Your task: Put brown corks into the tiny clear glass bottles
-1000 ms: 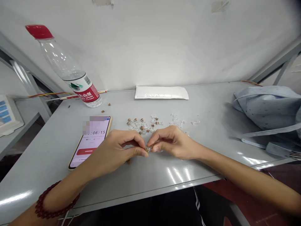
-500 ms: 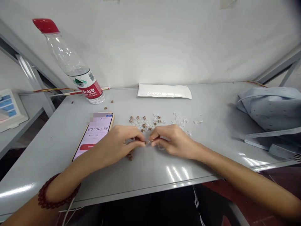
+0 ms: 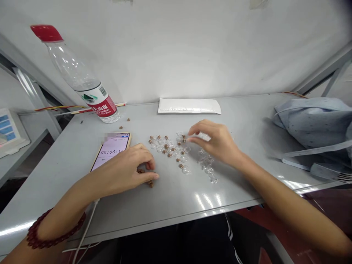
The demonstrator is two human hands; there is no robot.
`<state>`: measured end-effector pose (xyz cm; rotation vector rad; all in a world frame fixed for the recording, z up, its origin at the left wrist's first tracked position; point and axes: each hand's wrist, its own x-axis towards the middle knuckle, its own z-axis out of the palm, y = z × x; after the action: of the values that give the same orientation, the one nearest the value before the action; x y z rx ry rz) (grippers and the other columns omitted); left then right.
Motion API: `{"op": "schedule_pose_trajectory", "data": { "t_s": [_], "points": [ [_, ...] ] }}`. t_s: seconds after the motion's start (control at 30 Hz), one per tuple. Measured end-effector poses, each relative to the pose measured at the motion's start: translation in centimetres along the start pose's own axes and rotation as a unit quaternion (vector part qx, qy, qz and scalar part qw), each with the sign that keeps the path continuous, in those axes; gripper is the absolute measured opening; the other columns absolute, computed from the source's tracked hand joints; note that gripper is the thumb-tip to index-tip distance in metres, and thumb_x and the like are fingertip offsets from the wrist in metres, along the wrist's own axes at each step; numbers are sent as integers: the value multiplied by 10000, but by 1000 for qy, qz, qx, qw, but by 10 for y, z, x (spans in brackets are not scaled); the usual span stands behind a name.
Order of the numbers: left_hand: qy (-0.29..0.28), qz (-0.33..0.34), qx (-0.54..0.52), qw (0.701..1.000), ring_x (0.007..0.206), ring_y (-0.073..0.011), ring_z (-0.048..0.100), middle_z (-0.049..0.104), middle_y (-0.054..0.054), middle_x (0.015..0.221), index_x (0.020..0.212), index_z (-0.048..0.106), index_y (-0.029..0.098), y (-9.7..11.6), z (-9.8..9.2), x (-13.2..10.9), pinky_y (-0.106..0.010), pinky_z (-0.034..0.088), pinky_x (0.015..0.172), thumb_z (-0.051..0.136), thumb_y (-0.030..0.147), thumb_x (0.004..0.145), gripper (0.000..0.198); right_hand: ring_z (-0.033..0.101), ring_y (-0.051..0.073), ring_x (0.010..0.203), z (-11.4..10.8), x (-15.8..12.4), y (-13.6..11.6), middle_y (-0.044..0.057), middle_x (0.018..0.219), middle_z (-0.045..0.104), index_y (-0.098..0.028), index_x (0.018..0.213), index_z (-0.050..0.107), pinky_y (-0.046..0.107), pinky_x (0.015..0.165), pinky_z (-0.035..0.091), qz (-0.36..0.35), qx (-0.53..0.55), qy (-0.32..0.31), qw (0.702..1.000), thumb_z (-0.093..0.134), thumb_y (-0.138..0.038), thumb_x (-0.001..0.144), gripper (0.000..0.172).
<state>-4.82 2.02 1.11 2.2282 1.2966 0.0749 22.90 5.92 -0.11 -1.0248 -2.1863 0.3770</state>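
Observation:
My left hand (image 3: 140, 167) hovers over a small pile of brown cork stoppers (image 3: 150, 184), thumb and fingers apart, and partly hides it. Beyond the fingertips, several tiny clear bottles with corks in their necks (image 3: 173, 149) lie scattered on the table. One corked bottle (image 3: 184, 168) rests nearest to me. My right hand (image 3: 210, 139) is over the far right side of the group, its thumb and index finger apart beside a cork-topped bottle (image 3: 183, 139). Under and below this hand lie several clear bottles without corks (image 3: 209, 170), partly covered by it.
A phone with a running timer (image 3: 114, 146) lies under my left forearm. Behind it stands a water bottle with a red cap (image 3: 96, 95). A white padded packet (image 3: 189, 106) lies by the wall, and a light blue cloth bag (image 3: 313, 124) sits at the right. Two loose corks (image 3: 121, 127) lie near the water bottle.
My hands have moved apart, the left toward the cork pile, the right away to the upper right. The small corked bottle that was between them now lies on the table.

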Motion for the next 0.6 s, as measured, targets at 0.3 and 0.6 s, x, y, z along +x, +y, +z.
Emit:
{"op": "schedule_pose_trajectory", "data": {
  "t_s": [0.3,0.6],
  "points": [
    [-13,37,3,999,832,-199,577,670,3,736,624,652,244,1,1,2,-305,443,681,585,338,881,281,645,228,888,-28,12,37,78,928,719,-171,898,734,370,762,475,206,-111,-56,971,692,-233,823,106],
    [2,-43,-50,998,749,-188,646,722,27,714,881,636,247,3,6,4,-306,471,656,564,366,884,140,661,206,775,-21,11,49,91,911,731,-148,856,711,363,726,494,234,-87,-89,964,639,-205,825,96]
  ]
}}
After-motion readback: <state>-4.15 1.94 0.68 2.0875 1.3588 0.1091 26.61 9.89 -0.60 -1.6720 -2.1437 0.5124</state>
